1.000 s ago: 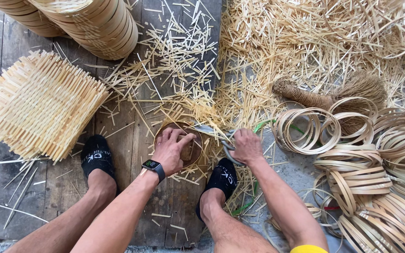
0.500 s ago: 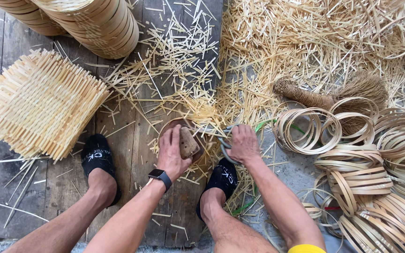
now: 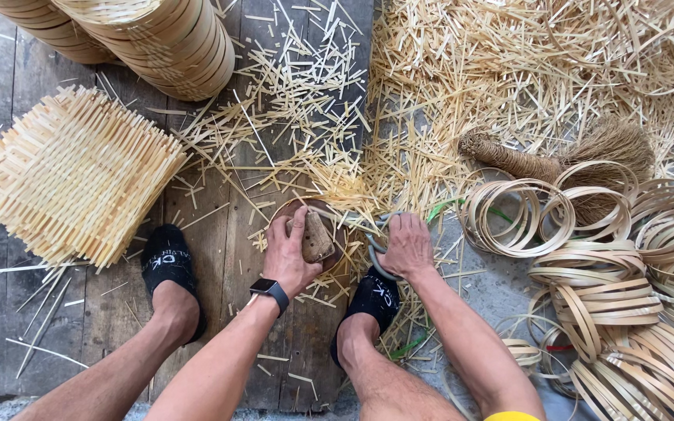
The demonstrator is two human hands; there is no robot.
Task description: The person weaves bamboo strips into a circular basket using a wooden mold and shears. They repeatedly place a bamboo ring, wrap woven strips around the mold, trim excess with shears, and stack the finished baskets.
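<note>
My left hand [image 3: 290, 253] grips a small brown block [image 3: 317, 238], fingers curled round it, thumb on the side, pressing it onto a round wood stump [image 3: 329, 214] between my feet. Right hand [image 3: 407, 245] is closed on grey shear handles [image 3: 374, 248]; blades hidden under straw, so can't tell if they're cutting.

Progress, my read: a lot done already. Stack of finished round hoops-baskets [image 3: 150, 35] top left, pile of woven mats [image 3: 72, 179] left, floor thick w/ trimmed strips [image 3: 470, 86]. Still left: plenty of loose hoops [image 3: 610, 273] on the right, unprocessed.

Pose: both forearms reach down and fwd btw knees, wrists bent down, watch [image 3: 271, 290] on left wrist. Brush [image 3: 555, 156] lies just beyond the hoops.
</note>
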